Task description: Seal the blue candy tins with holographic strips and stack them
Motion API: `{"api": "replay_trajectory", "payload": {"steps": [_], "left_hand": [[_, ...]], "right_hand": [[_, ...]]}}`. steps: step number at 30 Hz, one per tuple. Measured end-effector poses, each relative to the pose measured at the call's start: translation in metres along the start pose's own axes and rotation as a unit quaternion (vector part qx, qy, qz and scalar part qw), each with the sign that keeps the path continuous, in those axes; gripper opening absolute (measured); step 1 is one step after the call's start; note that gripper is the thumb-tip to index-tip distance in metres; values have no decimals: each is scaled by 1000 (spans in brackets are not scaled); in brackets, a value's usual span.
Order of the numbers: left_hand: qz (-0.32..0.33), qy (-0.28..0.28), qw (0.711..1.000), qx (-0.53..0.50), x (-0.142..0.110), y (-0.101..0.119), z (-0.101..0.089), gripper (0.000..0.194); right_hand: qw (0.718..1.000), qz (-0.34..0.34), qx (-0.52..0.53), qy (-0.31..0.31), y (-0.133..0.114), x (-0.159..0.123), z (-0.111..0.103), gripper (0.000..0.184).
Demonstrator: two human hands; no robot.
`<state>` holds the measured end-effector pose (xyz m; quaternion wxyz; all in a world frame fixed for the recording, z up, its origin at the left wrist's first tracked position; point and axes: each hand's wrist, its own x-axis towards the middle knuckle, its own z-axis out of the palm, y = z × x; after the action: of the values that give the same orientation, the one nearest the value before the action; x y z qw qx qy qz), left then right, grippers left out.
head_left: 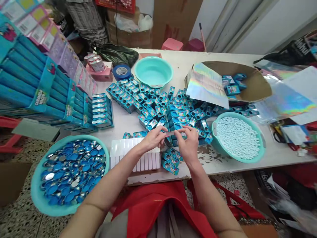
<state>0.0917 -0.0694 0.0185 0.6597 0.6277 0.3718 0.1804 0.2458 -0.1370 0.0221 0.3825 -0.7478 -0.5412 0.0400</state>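
My left hand (156,137) and my right hand (188,142) meet at the near end of a blue display box (168,127) filled with stacked small blue boxes (177,113). Thumb and fingers of both are closed, fingertips almost touching. A thin strip seems to lie between them; what it is I cannot make out. Under my left forearm is a row of white boxes (147,161). Several small blue boxes with round holes (170,161) lie just below my hands, and many more (126,96) cover the table beyond.
A basin of blue and silver round tins (74,168) stands at the left, a basin of pale candies (239,137) at the right. An empty turquoise basin (153,71) sits behind. Stacked display boxes (44,86) rise at left; an open carton (255,82) lies back right.
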Motion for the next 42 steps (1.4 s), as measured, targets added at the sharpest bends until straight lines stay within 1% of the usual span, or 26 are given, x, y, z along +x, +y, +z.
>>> {"api": "replay_trajectory", "payload": {"steps": [3,5,8,10,11,13,14,15,16,17,19,20,22,23,24,25,26,27,28,30,32,34,35,37,40,42], "left_hand": [[11,-3,1000,-8,36,7,10,15],[11,4,1000,-9,51,3,15,13],[4,18,999,-46,63,-12,26,12],[-28,38,997,-56,66,-24,38,11],[-56,52,996,-40,67,-29,45,11],[-110,81,990,39,66,-36,56,12],[-118,92,984,94,63,-38,58,12],[-111,98,977,152,60,-38,57,12],[-95,102,968,209,53,-38,51,14],[-80,107,957,258,44,-37,40,17],[-71,123,936,321,16,-36,6,25],[-79,134,927,341,-2,-37,-16,26],[-104,154,911,368,-41,-44,-64,21],[-131,148,891,408,-59,-49,-86,19],[-177,142,871,436,-74,-55,-106,21],[-216,119,858,451,-86,-61,-122,22],[-246,98,849,458,-95,-67,-133,21],[-261,81,848,454,-100,-71,-140,19],[-258,71,856,443,-104,-74,-144,18],[-215,84,880,415,-107,-75,-143,23],[-169,108,899,389,-110,-72,-138,28],[-151,127,906,373,-113,-69,-133,30],[-154,134,907,367,-115,-67,-132,31],[-170,148,907,356,-117,-67,-131,31],[-190,168,899,358,-115,-71,-130,30],[-200,191,882,382,-112,-76,-128,31]], "right_hand": [[999,51,-5,7,26,21,-1,17],[996,88,8,6,37,29,3,15],[989,142,42,3,44,36,9,14],[983,172,57,0,47,38,10,22],[981,182,58,-3,49,39,9,24],[981,188,54,-15,54,42,7,23],[981,187,51,-21,57,44,6,21],[980,189,49,-25,60,46,5,21],[980,193,46,-25,63,48,5,20],[980,192,41,-24,64,49,4,20],[989,150,13,9,60,47,3,19],[993,110,-6,42,53,44,2,20],[993,2,-40,110,32,32,1,20],[989,-54,-45,131,18,24,3,20],[985,-107,-33,130,2,14,9,20],[982,-155,-8,105,-15,2,17,19],[978,-197,31,61,-32,-10,29,18],[970,-232,75,3,-47,-22,44,17],[959,-251,112,-62,-61,-35,62,16],[943,-260,146,-147,-81,-60,99,21],[938,-256,119,-202,-92,-82,131,30],[934,-253,80,-239,-95,-98,152,38],[933,-252,66,-248,-95,-103,158,40],[931,-258,53,-253,-94,-112,161,41],[930,-269,61,-243,-90,-116,154,35],[931,-268,76,-236,-87,-114,144,24]]}}
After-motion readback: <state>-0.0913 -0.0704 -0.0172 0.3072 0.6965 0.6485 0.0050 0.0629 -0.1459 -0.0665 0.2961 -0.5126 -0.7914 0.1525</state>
